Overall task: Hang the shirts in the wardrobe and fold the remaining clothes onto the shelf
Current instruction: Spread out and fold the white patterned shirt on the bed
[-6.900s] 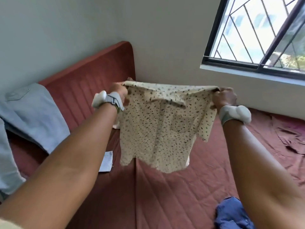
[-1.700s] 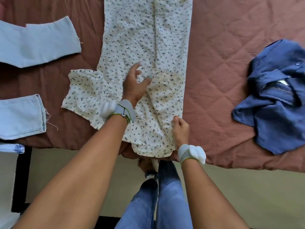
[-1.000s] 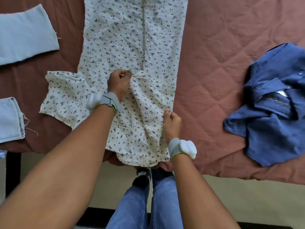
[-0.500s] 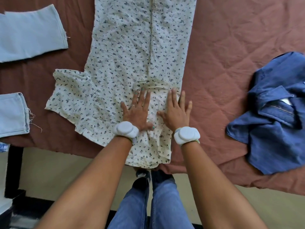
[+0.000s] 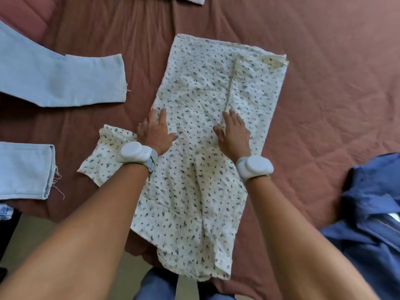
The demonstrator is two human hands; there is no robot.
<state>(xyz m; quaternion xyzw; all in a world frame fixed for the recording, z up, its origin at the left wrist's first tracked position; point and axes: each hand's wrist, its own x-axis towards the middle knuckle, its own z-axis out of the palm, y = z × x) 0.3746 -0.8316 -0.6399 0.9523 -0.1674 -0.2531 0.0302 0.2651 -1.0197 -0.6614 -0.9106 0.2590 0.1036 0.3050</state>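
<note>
L hand (image 5: pixel 154 132) & R hand (image 5: pixel 233 133) flat, fingers straight, palms on printed shirt (image 5: pixel 194 191).

Shirt (image 5: pixel 201 148) flat on bed (image 5: pixel 324 83) under both hands, jeans (image 5: pixel 54 79) left, second shirt (image 5: pixel 372 224) right

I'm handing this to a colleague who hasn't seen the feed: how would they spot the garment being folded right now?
On the reddish-brown quilted bedspread, look at the middle, between the pale blue denim trouser legs on one side and the crumpled dark blue shirt on the other. The cream shirt with small dark flecks lies there under the flat left hand and right hand. It alone is patterned.
</note>
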